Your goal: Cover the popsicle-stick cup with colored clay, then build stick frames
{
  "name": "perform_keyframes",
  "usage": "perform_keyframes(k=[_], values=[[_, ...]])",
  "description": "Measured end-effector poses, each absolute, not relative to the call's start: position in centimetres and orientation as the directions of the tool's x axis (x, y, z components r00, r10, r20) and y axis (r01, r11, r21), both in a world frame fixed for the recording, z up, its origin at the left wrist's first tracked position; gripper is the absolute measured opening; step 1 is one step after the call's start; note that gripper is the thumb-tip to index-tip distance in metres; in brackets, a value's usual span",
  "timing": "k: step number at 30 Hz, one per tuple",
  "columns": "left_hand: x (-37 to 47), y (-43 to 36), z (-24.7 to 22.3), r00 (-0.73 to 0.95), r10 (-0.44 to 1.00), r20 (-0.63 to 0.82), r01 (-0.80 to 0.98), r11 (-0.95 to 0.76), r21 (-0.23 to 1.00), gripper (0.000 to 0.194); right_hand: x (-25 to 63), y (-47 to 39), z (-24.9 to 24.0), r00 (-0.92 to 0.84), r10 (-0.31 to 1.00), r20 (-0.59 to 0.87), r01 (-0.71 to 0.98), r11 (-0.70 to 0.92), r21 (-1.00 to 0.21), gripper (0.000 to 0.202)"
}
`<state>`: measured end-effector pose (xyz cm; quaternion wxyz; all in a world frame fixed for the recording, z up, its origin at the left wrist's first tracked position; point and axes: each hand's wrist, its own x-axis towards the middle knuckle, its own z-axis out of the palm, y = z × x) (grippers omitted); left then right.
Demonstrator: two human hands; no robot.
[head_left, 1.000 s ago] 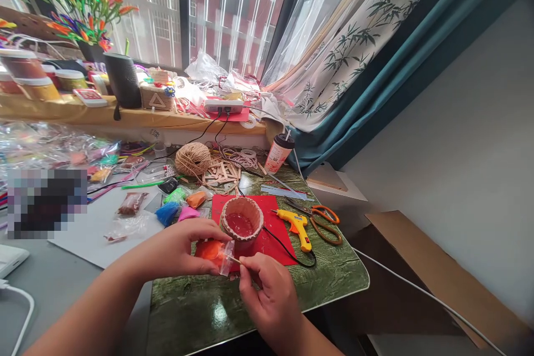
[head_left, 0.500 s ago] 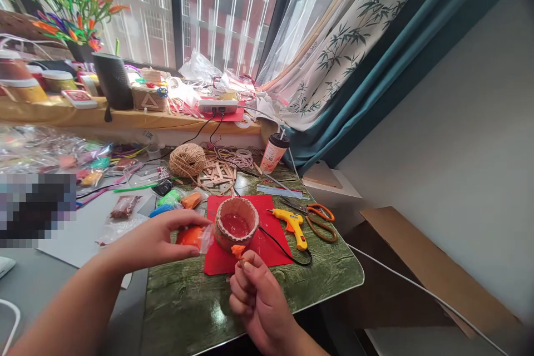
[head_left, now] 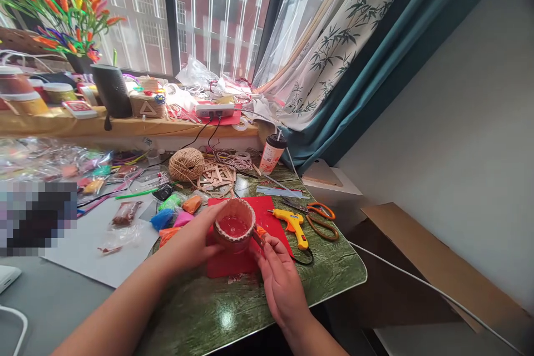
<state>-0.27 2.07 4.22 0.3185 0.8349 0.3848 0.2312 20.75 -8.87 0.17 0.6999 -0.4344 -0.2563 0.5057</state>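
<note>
A round brown pot (head_left: 234, 245) with a bumpy pale rim and a red inside is held over the red sheet (head_left: 271, 208). My left hand (head_left: 196, 242) is wrapped round its left side, the fingertips hidden behind it. At the pot's right side, my right hand (head_left: 280, 272) pinches a small lump of orange clay (head_left: 261, 231). A dark brown strip lies between those fingers and the pot; whether it belongs to the pot I cannot tell. Left of my left hand lies a bag of orange clay (head_left: 167, 235).
A yellow glue gun (head_left: 294, 228) and orange-handled scissors (head_left: 321, 210) lie to the right. Behind are a ball of twine (head_left: 186, 164), wooden sticks (head_left: 217, 176) and a lidded drink cup (head_left: 272, 154). Blue clay (head_left: 162, 219) and green clay (head_left: 172, 201) sit at left.
My left hand has left the orange clay bag and closed round the pot. My right hand has moved right with the orange clay, to the pot's right side.
</note>
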Motion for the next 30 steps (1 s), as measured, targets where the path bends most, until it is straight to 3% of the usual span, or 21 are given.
perform_keyframes(k=[3,6,10,14,17,19,21,23,25,27,30], values=[[-0.2,1.7,4.6,0.456,0.865,0.208,0.439,-0.423,0.793,0.105,21.0,-7.9,1.9,0.339,0.936,-0.093,-0.537,0.111,-0.836,0.033],[-0.4,1.4,4.9,0.324,0.914,0.245,0.393,-0.365,0.844,0.105,21.7,-6.5,4.0,0.154,0.976,-0.152,-0.655,-0.015,-0.756,0.032],[-0.3,1.5,4.4,0.370,0.929,0.026,0.199,-0.106,0.974,0.107,22.5,-4.8,5.4,0.033,0.973,-0.228,-0.732,-0.132,-0.668,0.040],[0.3,1.5,3.8,0.355,0.925,-0.132,-0.092,0.175,0.980,0.118,22.7,-3.9,5.3,0.043,0.977,-0.208,-0.656,-0.130,-0.743,0.043],[0.7,1.2,3.6,0.340,0.928,-0.153,-0.203,0.231,0.952,0.117,22.4,-3.9,5.1,0.065,0.994,-0.091,-0.492,-0.047,-0.869,0.042],[0.8,1.2,3.4,0.303,0.940,-0.156,-0.207,0.225,0.952,0.110,22.1,-4.3,4.8,0.210,0.977,0.050,-0.329,0.118,-0.937,0.040],[0.9,1.3,3.2,0.244,0.958,-0.149,-0.159,0.191,0.969,0.104,22.0,-4.9,4.5,0.331,0.920,0.211,-0.131,0.266,-0.955,0.030],[1.0,1.4,2.8,0.188,0.972,-0.138,-0.099,0.158,0.982,0.099,22.1,-5.4,4.3,0.326,0.872,0.365,0.090,0.356,-0.930,0.019],[1.3,1.3,2.5,0.128,0.983,-0.131,-0.037,0.137,0.990,0.096,22.2,-5.7,4.2,0.199,0.822,0.534,0.343,0.452,-0.824,0.025],[1.6,1.2,2.3,0.090,0.988,-0.126,0.008,0.126,0.992,0.098,22.4,-5.8,4.3,0.016,0.744,0.669,0.564,0.545,-0.620,0.044],[2.1,0.7,2.2,0.094,0.986,-0.137,-0.013,0.139,0.990,0.099,22.5,-5.8,4.5,-0.158,0.672,0.724,0.702,0.592,-0.396,0.061]])
